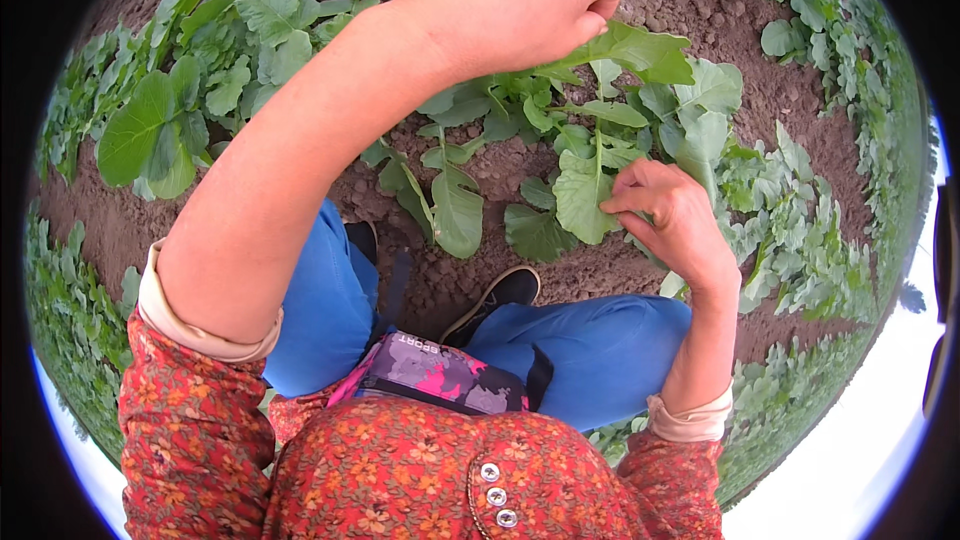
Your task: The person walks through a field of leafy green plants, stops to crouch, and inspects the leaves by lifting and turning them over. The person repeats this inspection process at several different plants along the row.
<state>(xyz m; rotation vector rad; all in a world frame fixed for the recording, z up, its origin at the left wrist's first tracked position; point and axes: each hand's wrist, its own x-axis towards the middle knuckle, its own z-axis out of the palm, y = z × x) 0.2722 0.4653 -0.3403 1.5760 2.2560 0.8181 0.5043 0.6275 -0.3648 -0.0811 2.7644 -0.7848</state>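
My left hand [525, 2] reaches across to the far side of a leafy green plant [590, 115]. Its fingers are curled closed, and what they hold, if anything, is hidden behind the hand. A broad leaf [650, 52] spreads just beyond and below its fingertips. Nearer to me, my right hand [672, 218] pinches the edge of a pale-veined green leaf [582, 198] between thumb and fingers. That leaf hangs on the near side of the same plant. Two more drooping leaves, one long [457, 210] and one darker [537, 232], lie low over the soil.
Brown crumbly soil [430, 285] runs between rows of similar plants. Another bushy plant [270, 15] grows at the far left, and a row [800, 230] continues at the right. My blue-trousered knees [600, 350], a dark shoe [505, 295] and a patterned waist bag [435, 372] are close by.
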